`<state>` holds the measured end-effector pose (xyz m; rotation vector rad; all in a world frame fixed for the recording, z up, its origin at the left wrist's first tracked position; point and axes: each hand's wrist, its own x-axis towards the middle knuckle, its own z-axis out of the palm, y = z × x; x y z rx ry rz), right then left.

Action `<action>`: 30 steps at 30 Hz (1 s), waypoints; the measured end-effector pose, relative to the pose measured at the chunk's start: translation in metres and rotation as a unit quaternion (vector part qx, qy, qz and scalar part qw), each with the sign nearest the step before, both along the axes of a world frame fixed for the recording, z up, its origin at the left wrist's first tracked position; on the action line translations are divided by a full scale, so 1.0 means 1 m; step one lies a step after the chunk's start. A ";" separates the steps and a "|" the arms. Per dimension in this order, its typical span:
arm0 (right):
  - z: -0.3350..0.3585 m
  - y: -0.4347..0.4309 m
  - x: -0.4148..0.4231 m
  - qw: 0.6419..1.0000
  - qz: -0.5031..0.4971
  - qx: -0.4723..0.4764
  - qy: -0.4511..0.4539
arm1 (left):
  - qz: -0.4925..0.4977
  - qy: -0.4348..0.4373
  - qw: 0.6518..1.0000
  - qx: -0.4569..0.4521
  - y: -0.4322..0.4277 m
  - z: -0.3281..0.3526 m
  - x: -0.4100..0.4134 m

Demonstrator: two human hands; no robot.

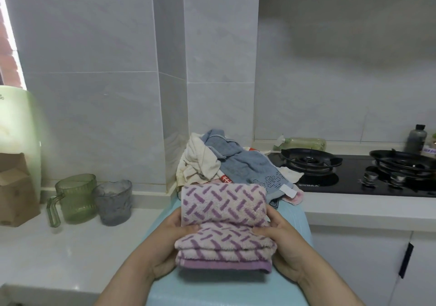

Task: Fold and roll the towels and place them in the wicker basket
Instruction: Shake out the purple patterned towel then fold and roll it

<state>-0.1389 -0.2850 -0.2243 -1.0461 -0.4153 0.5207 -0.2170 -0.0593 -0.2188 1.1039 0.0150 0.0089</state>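
On one white counter [59, 246], far right, one black hob [349, 183] with two burners; in the middle one pale blue surface [212, 291], with one pile of unfolded towels [236, 164] at its far end. On the near side of this pile, on that surface, one purple-patterned towel [224, 213], folded and partly rolled, held by two hands: left hand [165, 242] with fingers curled round the left end of the roll, right hand [283, 239] the same at the right end. At left, side by side, one green cup [76, 197] and one grey cup [114, 205]; far right, one lying bottle [304, 143] and one upright bottle [416, 138].
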 end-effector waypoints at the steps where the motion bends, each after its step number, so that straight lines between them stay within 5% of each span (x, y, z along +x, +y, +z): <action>1: 0.000 0.000 0.001 1.000 0.005 0.012 0.018 | 0.003 0.003 1.000 -0.017 0.000 0.000 0.001; 9: -0.003 0.000 0.009 0.996 0.014 0.032 0.080 | 0.008 0.057 0.997 -0.050 -0.004 0.005 0.003; 20: 0.000 0.002 0.011 0.988 -0.140 0.012 0.058 | 0.061 0.006 0.998 0.021 -0.003 0.007 -0.004; 30: -0.005 -0.021 -0.007 0.976 -0.026 -0.184 -0.115 | 0.022 0.002 0.929 0.370 -0.006 -0.001 -0.022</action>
